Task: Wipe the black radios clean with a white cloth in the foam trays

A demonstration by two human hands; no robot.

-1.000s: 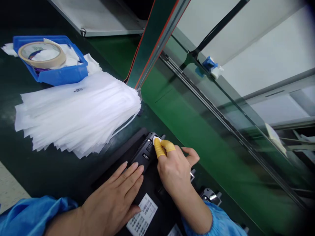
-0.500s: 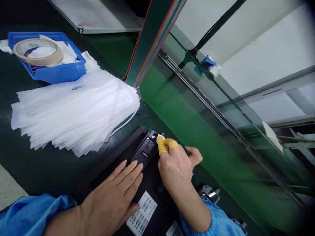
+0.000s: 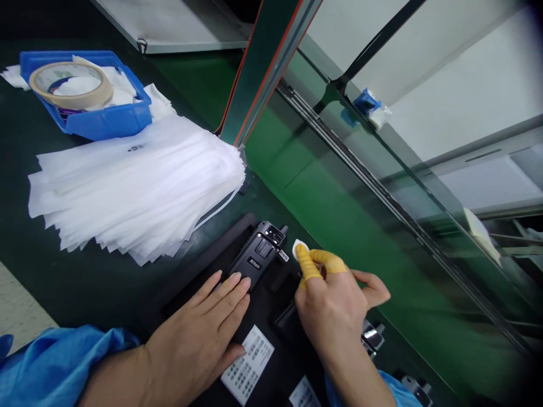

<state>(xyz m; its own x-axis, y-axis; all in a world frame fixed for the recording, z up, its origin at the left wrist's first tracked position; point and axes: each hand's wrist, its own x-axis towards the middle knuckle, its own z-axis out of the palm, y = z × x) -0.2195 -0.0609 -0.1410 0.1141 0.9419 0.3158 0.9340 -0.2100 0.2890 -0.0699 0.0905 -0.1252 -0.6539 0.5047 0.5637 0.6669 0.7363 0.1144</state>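
Observation:
A black two-way radio (image 3: 257, 257) marked "Riton", with a short antenna stub, lies back up on the dark mat. My left hand (image 3: 203, 325) rests flat on its lower part with the fingers stretched out, so that end is hidden. To the right of the radio, my right hand (image 3: 331, 299) pinches a small white wipe (image 3: 298, 247) at its fingertips, apart from the radio. Yellow finger cots cover the thumb-side fingers of that hand. A small white tag (image 3: 283, 256) sticks out at the radio's right side. Beside my left thumb lies a white label sheet (image 3: 248, 364) with rows of codes.
A fanned stack of white bags (image 3: 136, 186) covers the left of the table. Behind it a blue bin (image 3: 114, 121) holds a tape roll (image 3: 102, 93) and white wipes. More radios (image 3: 373, 336) lie at the lower right. A glass-and-green partition (image 3: 335, 209) bounds the right side.
My right hand has drawn the wipe off the radio's top corner, moving right and slightly down. The small tag now shows. My left hand stays on the radio; the view shifted slightly.

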